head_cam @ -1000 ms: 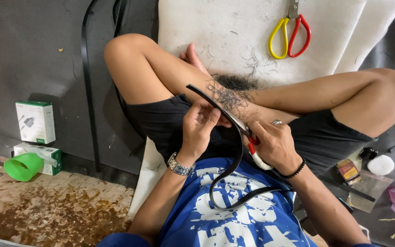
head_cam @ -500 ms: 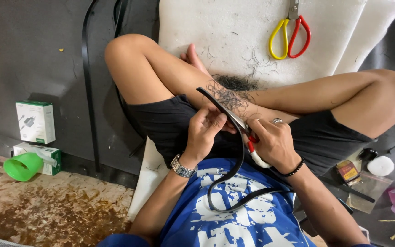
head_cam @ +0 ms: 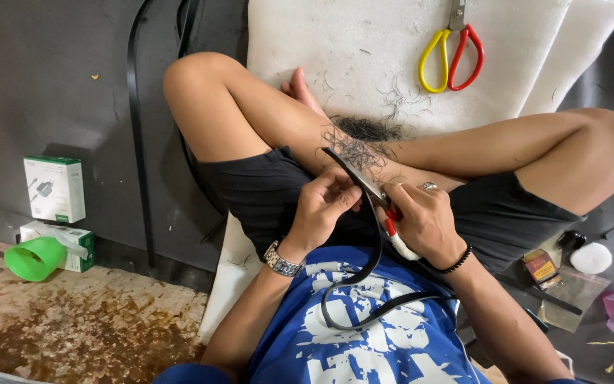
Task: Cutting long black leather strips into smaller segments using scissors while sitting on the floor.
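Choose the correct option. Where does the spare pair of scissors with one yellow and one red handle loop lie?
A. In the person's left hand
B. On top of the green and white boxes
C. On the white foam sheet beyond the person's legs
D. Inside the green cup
C: the yellow and red scissors lie on the white foam sheet, past the crossed legs and away from both hands.

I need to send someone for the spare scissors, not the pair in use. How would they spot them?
Look at the white foam sheet beyond the crossed legs. Near its top right edge lie the spare scissors, untouched. One handle loop is yellow, the other red, unlike the pair in the right hand.
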